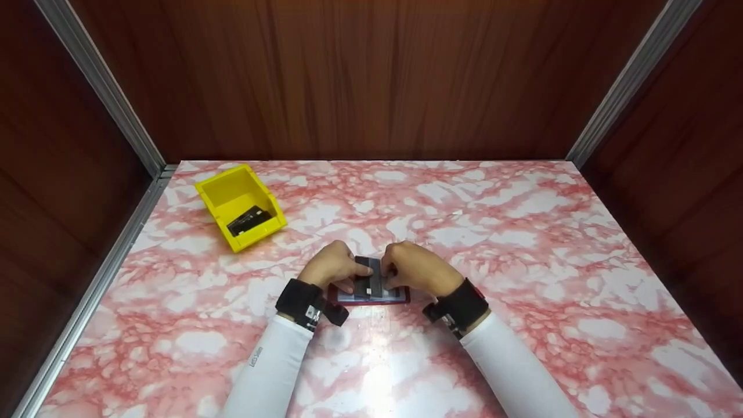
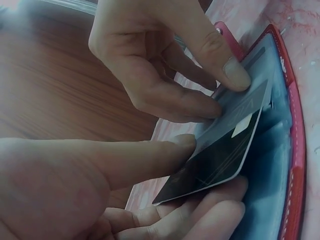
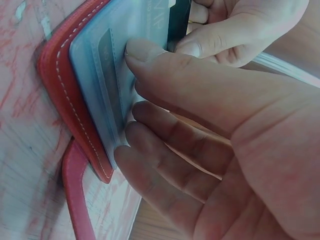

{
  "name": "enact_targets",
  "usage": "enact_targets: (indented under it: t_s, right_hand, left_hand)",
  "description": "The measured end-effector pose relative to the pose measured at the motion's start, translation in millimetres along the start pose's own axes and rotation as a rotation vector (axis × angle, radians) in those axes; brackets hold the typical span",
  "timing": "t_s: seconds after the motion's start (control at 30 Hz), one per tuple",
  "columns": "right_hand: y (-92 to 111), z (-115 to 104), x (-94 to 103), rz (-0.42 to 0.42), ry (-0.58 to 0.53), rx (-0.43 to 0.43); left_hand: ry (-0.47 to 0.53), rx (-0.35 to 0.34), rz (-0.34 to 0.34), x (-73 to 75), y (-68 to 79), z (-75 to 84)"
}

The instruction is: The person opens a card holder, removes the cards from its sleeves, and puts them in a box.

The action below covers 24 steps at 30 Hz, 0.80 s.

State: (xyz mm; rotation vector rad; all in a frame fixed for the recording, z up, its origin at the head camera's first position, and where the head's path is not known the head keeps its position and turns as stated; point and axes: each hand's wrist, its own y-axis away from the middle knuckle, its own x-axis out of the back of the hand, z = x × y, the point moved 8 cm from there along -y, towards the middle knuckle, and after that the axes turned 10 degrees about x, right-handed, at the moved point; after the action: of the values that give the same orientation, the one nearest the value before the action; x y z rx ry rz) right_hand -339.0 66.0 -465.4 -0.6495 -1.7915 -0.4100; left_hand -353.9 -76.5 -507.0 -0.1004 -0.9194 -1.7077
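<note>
A red card holder (image 1: 400, 301) with white stitching and clear plastic sleeves lies opened on the table in front of me. My left hand (image 1: 329, 266) pinches a black card (image 2: 215, 162) between thumb and fingers. Part of that card is inside a clear sleeve (image 3: 92, 82); its outer part, with a small white patch, sticks out. On the other side, my right hand (image 1: 422, 268) pinches the sleeve near its edge, thumb on top and fingers beneath. A red strap (image 3: 77, 192) extends from the holder in the right wrist view.
At the back left stands a yellow bin (image 1: 216, 210) with black cards (image 1: 249, 220) inside. The table (image 1: 522, 249) has a red-and-white marbled top. Dark wood panels (image 1: 371, 81) with metal edging enclose its back and sides.
</note>
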Motion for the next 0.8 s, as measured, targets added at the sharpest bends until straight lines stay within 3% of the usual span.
enact_targets:
  t_s: [0.37, 0.8]
  right_hand:
    - [-1.0, 0.8, 1.5, 0.04, -0.03, -0.012]
    - [-0.7, 1.1, 1.5, 0.035, -0.049, -0.033]
  left_hand:
    - [-0.048, 0.007, -0.005, 4.2, 1.1, -0.1]
    - [-0.034, 0.02, -0.005, 8.2, 2.6, -3.3]
